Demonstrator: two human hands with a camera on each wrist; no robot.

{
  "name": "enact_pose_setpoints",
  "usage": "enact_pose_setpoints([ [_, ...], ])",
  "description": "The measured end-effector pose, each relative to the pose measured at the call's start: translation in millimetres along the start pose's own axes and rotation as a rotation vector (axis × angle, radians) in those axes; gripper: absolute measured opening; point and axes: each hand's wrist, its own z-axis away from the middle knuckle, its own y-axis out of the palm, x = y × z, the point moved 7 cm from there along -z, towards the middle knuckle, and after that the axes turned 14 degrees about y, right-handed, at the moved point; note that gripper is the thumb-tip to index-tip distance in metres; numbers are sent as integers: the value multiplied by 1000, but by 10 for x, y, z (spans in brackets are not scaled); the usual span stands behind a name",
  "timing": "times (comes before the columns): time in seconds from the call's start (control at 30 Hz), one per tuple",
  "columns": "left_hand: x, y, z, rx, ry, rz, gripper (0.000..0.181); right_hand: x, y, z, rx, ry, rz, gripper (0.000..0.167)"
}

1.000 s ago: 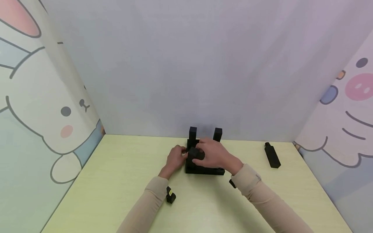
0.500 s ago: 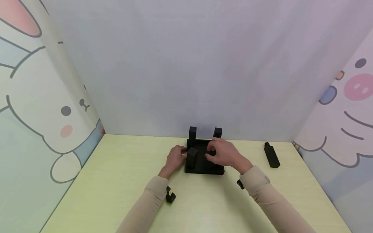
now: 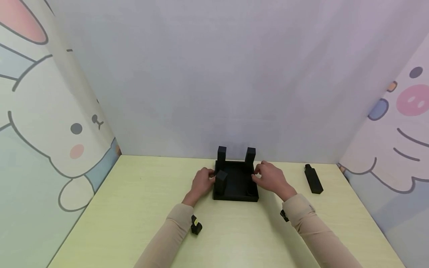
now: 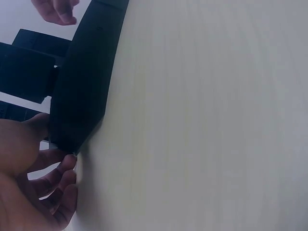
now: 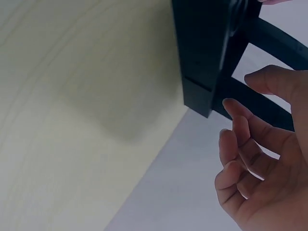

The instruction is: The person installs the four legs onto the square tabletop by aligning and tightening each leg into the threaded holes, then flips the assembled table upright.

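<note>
A black square frame (image 3: 236,197) with a recessed middle lies on the table in the head view. Three posts rise from it: a front-left post (image 3: 220,182), a back-left post (image 3: 221,154) and a back-right post (image 3: 250,155). My left hand (image 3: 202,183) pinches the frame's left edge, and the left wrist view shows thumb and fingers at its corner. Beside the frame's right edge is my right hand (image 3: 270,178). In the right wrist view its thumb (image 5: 269,79) and index finger stand apart, nothing held, close to the frame's side.
A loose black post with a narrow peg (image 3: 313,179) lies on the table (image 3: 151,186) to the right. Behind the table hangs a pale curtain (image 3: 214,82). Dark devices (image 3: 196,225) sit at both wrists. Side walls carry cartoon animals.
My right hand has let go of the front-left post and moved right, across the frame, to its right edge. The left hand stays at the left edge.
</note>
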Motion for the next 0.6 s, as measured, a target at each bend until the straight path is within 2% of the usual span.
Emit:
enact_pose_setpoints([
  [0.17, -12, -6, -19, 2, 3, 6, 20, -106, 56, -26, 32, 49, 5, 24],
  [0.33, 1, 0, -20, 3, -9, 9, 22, -150, 166, -61, 62, 61, -6, 24],
  [0.6, 23, 17, -7, -1, -13, -5, 22, -168, 316, -112, 66, 99, -29, 22],
])
